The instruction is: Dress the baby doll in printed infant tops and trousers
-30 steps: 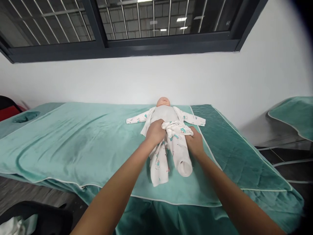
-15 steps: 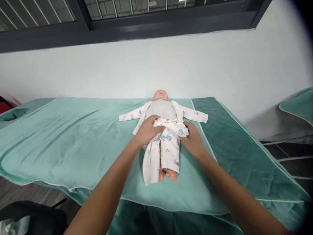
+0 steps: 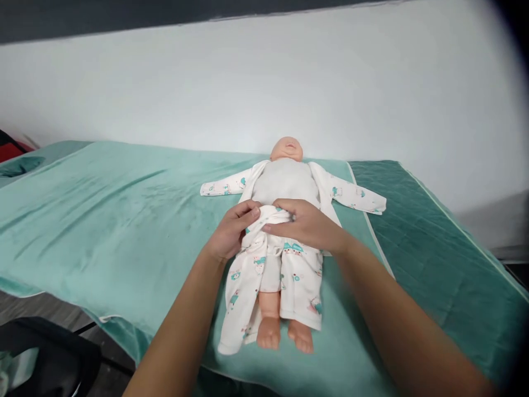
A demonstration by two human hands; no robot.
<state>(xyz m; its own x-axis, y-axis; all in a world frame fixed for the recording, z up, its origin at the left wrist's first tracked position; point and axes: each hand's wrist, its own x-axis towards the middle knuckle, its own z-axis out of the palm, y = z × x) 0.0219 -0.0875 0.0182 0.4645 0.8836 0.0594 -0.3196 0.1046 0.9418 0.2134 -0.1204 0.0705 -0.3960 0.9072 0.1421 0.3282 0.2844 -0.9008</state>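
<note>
A baby doll lies on its back, head toward the wall and bare feet toward me. It wears a white printed jacket, open over a pale grey torso. White printed pants lie over its legs, the waist part bunched at the belly. My left hand pinches the bunched waist from the left, thumb on top. From the right, my right hand grips the same fold between thumb and fingers. One pant leg spreads out at the left, beside the doll's foot.
A light green sheet covers the bed, with a darker quilted green cover at the right. Behind stands a white wall. A black object sits on the floor at lower left.
The view has tilted down and come closer to the doll. My right hand has moved from the doll's right-side hip to the middle of the waist, near my left hand.
</note>
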